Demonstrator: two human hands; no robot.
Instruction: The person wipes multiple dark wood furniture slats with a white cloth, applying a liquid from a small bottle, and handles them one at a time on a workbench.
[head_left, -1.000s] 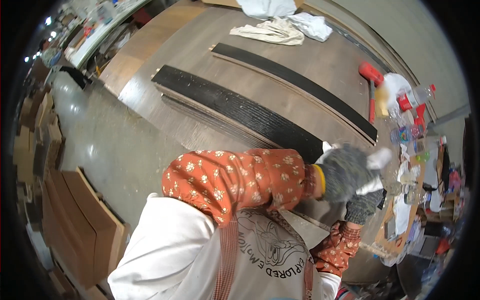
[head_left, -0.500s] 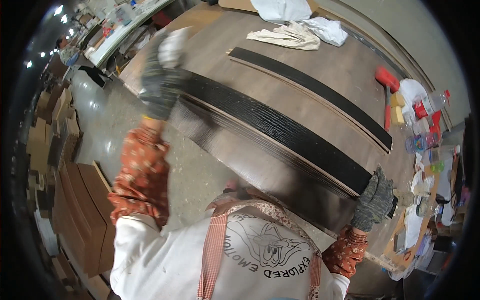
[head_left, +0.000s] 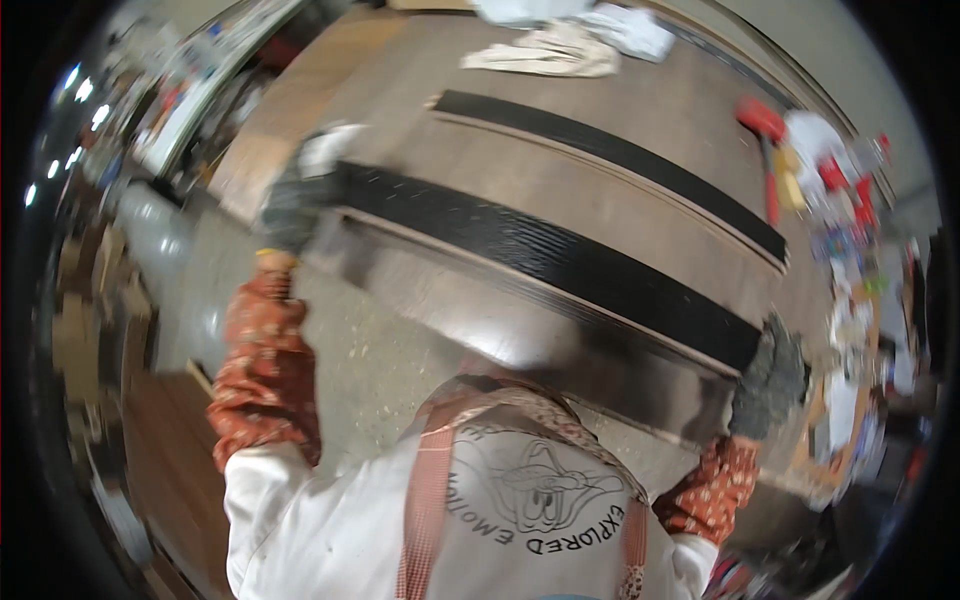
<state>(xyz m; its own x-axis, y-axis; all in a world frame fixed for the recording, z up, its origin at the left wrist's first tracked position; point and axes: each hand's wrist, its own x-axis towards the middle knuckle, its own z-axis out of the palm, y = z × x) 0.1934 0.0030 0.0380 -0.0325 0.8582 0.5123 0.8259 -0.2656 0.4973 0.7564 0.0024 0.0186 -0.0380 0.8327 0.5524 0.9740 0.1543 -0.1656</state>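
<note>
"Where's the near black board (head_left: 550,258)?"
"On the brown table (head_left: 700,125), slanting from far left to near right."
"And the hands?"
"The gloved left hand (head_left: 296,208) is at its left end, closed around a bunched white cloth (head_left: 328,150); it's blurred. The gloved right hand (head_left: 769,385) is at the right end, but I can't tell how far open it is or whether it grips."
"Beyond that?"
"A narrower black board (head_left: 620,165) on the far side, a red mallet (head_left: 763,120) right of it, and a beige rag (head_left: 545,52) farther off."
</note>
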